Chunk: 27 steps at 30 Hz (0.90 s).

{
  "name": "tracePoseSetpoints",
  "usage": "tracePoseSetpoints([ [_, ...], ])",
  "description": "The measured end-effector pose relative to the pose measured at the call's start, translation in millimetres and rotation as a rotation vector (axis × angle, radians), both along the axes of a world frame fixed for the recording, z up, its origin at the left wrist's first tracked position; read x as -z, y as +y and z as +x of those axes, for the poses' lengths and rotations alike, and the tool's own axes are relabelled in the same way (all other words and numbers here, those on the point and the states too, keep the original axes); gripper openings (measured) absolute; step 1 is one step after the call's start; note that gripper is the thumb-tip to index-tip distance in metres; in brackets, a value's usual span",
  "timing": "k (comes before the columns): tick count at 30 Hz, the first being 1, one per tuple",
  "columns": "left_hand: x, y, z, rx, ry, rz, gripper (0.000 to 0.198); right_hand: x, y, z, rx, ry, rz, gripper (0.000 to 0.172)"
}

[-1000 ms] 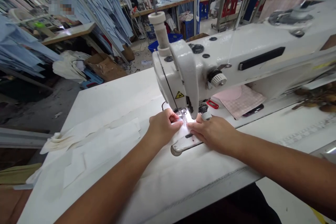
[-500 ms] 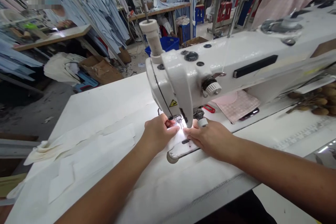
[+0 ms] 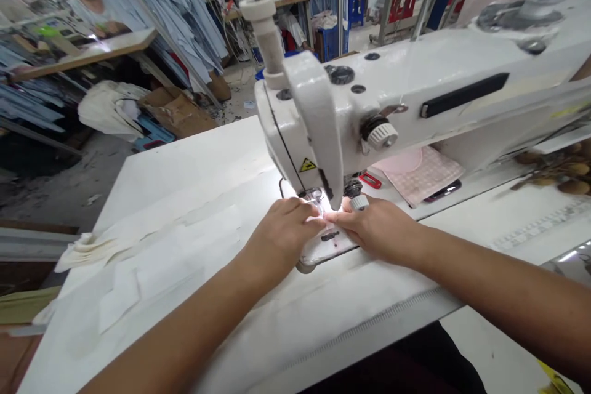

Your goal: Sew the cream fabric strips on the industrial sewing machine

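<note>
Machine [image 3: 406, 74] stands just ahead of the left hand [image 3: 286, 225] and right hand [image 3: 378, 228], its lit foot [image 3: 317, 196] just beyond the left fingertips. The 2 hands are close together, fingers bent; whether either pinches cloth cannot be told. Work looks in progress at the foot; no finished seam shows, so what is done or left is unclear. The machine's long axis runs rightward past the right hand, needle end pointing left.

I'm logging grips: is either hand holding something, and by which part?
It cannot be told: the left hand and right hand nearly meet below the sewing machine head, where they and glare hide any hold.
</note>
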State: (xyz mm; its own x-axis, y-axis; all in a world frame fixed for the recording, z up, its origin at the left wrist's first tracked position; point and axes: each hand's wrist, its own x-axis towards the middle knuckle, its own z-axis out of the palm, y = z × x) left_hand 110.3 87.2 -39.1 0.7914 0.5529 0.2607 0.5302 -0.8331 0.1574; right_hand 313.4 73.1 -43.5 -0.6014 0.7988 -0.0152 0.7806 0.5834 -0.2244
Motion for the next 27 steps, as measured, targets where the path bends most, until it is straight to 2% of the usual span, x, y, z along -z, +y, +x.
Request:
tracePoseSetpoints([
  [3, -2.0, -6.8, -1.4, 0.129, 0.039, 0.052, 0.024, -1.5, 0.0, 3.7, -0.047, -0.001, -0.025, 0.037],
  [6, -2.7, -8.3, -0.6, 0.149, 0.027, 0.085, 0.024, -2.2, -0.1, 8.8, -0.113, -0.005, -0.021, 0.033],
  [11, 0.3, -8.8, -1.9, 0.153, 0.036, 0.125, 0.026, -2.7, 0.2, 15.1, -0.207, -0.025, 0.018, 0.040],
  [14, 1.2, -9.7, -3.9, 0.155, 0.028, 0.137, 0.024, -2.6, 0.7, 16.1, -0.244, -0.035, 0.046, 0.038],
  [21, 0.4, -5.4, -5.8, 0.184, 0.010, 0.178, 0.025, 1.6, 1.4, 16.2, -0.232, -0.030, 0.067, 0.023],
  [27, -1.2, 5.6, -9.9, 0.200, 0.009, 0.154, 0.031, 3.2, 4.2, 12.6, -0.172, -0.023, 0.125, 0.021],
])
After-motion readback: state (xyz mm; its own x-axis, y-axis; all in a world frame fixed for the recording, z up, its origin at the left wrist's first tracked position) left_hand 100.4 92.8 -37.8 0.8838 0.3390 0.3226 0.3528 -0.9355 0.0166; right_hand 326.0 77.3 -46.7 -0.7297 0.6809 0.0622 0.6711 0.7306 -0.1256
